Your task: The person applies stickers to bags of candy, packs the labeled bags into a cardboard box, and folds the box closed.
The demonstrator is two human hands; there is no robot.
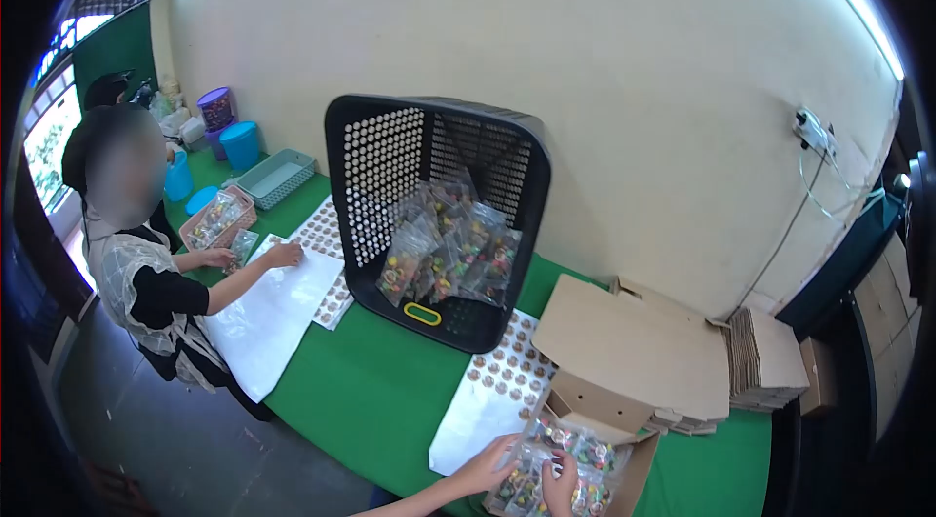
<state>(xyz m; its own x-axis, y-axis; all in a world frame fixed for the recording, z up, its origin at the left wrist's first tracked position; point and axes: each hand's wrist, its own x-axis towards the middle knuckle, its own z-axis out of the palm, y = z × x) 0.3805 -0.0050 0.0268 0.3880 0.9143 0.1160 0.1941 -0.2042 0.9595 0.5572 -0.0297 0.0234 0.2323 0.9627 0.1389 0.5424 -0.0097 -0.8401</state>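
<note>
An open cardboard box (636, 478) at the front edge of the table holds several clear plastic packets of small colourful items (592, 449). My left hand (486, 466) reaches over the box's left side, fingers stretched out and touching the packets there. Just to the right, my right hand (560, 486) rests on the packets inside, with its thumb and bent fingers apart. Neither hand shows a packet lifted in it. A large black crate (531, 234) stands tilted behind the box, with more such packets (453, 244) inside.
Sheets with round brown stickers (502, 361) lie left of the box. Flattened cardboard (765, 361) is stacked at right. On the left, another person (146, 273) handles a packet beside a pink basket (244, 221); a grey-green basket (283, 187) and blue tub (240, 146) stand behind.
</note>
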